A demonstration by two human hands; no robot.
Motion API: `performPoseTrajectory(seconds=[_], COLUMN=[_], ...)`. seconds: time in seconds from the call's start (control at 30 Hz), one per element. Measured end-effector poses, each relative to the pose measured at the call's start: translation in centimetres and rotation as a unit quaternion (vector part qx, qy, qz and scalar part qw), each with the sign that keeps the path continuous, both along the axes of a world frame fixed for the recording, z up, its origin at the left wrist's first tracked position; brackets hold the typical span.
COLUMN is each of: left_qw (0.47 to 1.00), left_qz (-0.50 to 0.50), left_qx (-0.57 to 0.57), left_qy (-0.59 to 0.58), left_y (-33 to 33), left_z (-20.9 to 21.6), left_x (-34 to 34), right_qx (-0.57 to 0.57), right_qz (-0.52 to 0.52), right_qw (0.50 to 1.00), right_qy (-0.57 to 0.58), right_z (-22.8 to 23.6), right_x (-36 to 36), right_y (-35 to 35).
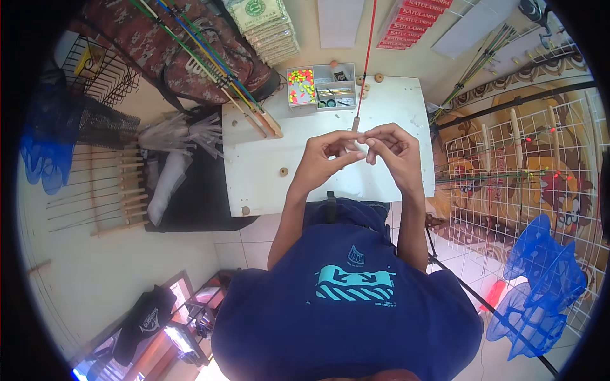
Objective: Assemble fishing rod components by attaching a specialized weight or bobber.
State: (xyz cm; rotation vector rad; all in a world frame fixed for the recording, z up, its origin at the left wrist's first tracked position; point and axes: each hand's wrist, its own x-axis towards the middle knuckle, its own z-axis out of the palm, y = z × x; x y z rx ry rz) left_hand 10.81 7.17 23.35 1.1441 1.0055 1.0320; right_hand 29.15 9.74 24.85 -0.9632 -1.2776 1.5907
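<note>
The two hands meet in the air above the white tabletop [260, 187], the left hand [324, 159] and the right hand [398, 155] with their fingertips very near each other. The thin red rod [369, 54] is just beyond this meeting point: its short handle [356, 123] has its lower end beside the left index finger, and from there the rod goes away from the person, toward the wall. Whether this handle touches the fingers, or only passes behind them, I cannot tell.

In the grip of the left hand, the thumb and the index finger show a gap between them. The grip of the right hand has its thumb and index finger close together, with the other fingers bent. If something small is pinched there, it cannot be seen, so I cannot say whether either grip is holding.

Past the hands, to the left of the handle, there is a grey tray [323, 75] with compartments; one part contains red and yellow pieces [300, 86]. Farther left, several rods [244, 101] lean over the tabletop.
</note>
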Motion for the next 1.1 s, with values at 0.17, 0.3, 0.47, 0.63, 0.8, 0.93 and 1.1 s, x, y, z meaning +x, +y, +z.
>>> performPoseTrajectory(seconds=[0.17, 0.3, 0.47, 0.63, 0.8, 0.93, 1.1], left_qw=[0.996, 0.987, 0.971, 0.954, 0.934, 0.946, 0.989], left_qz=[0.073, 0.149, 0.228, 0.286, 0.330, 0.289, 0.127], left_qx=[0.036, 0.046, 0.075, 0.089, 0.135, 0.145, 0.074], left_qy=[-0.039, -0.028, -0.018, 0.025, 0.005, -0.029, 0.024], left_y=[-0.8, -1.6, -2.8, -3.8, -4.4, -4.2, -3.1], left_z=[-0.5, 0.1, 1.1, 1.2, 1.3, 2.4, 2.8], left_x=[-1.4, -3.8, -6.4, -9.2, -10.2, -9.3, -5.8], right_qx=[0.049, 0.071, 0.073, 0.077, 0.079, 0.137, 0.289], right_qz=[-0.059, -0.119, -0.158, -0.194, -0.252, -0.315, -0.045], right_qw=[0.997, 0.990, 0.984, 0.978, 0.964, 0.922, 0.951], right_qy=[-0.008, -0.023, -0.028, -0.028, -0.031, -0.180, -0.096], right_z=[-0.4, -1.2, -1.9, -2.5, -3.5, -4.6, -1.4], right_x=[1.2, 2.4, 3.4, 4.5, 5.0, 3.7, -3.2], right_y=[0.5, 1.2, 2.0, 2.7, 3.2, 3.2, 0.1])
